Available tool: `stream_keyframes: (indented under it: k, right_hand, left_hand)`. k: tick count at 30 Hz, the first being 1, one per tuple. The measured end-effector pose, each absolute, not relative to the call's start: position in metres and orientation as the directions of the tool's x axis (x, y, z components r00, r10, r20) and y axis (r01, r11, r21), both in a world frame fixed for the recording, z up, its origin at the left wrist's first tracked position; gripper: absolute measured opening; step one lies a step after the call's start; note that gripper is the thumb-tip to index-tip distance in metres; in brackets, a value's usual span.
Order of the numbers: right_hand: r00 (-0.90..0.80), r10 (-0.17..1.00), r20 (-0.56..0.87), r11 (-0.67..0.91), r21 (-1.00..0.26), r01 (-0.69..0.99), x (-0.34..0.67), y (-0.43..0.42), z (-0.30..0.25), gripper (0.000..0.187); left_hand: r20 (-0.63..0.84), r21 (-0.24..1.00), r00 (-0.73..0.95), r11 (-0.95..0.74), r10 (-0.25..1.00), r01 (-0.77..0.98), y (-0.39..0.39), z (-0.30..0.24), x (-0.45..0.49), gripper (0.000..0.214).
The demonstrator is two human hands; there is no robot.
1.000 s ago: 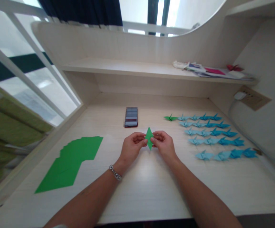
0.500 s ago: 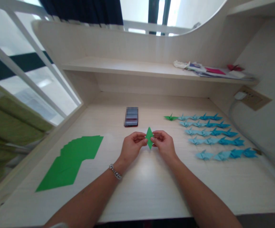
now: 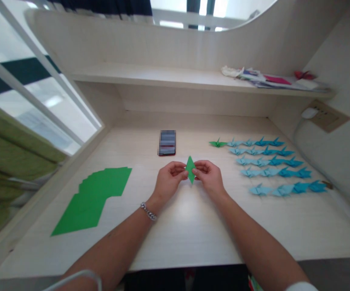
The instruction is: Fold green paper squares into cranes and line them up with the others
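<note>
A green folded paper diamond (image 3: 190, 169) stands upright between my hands, its long points up and down. My left hand (image 3: 171, 178) pinches its left side between thumb and fingers. On the right side, my right hand (image 3: 207, 176) grips it the same way, thumb on the near face. Fingertips behind the paper are partly hidden. Left of my hands lies a fanned stack of green paper sheets (image 3: 102, 190). A finished green paper crane (image 3: 218, 143) sits beyond my right hand, at the left end of the farthest row of blue paper cranes (image 3: 274, 161).
A phone-like device (image 3: 167, 142) with a blurred screen lies beyond my left hand. Papers (image 3: 271, 79) rest on the shelf (image 3: 150, 76) at the back. At the right, a charger cable (image 3: 297, 137) runs from a wall socket (image 3: 329, 116). A railing (image 3: 41, 93) borders the left.
The whole scene sits slightly higher in the picture, as the camera has tilted down a little. Both hands keep their hold on the green folded paper, with hardly any movement.
</note>
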State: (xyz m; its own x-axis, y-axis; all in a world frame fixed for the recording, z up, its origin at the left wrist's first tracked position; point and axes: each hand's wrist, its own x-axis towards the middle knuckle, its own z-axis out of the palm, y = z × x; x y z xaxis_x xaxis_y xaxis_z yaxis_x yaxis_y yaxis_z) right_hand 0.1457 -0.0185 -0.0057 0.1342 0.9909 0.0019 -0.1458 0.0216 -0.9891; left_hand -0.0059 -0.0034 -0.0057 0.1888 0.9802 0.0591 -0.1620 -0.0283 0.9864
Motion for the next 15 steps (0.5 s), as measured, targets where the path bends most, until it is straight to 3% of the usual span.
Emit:
stream_keyframes:
  k: [15]
  right_hand:
    - [0.069,0.998,-0.015,-0.005,-0.990,-0.144,0.1453,-0.0186,-0.0062,0.021]
  left_hand:
    - [0.082,0.985,0.193,-0.050,0.978,-0.165,-0.0032,-0.0047,-0.0066,0.035]
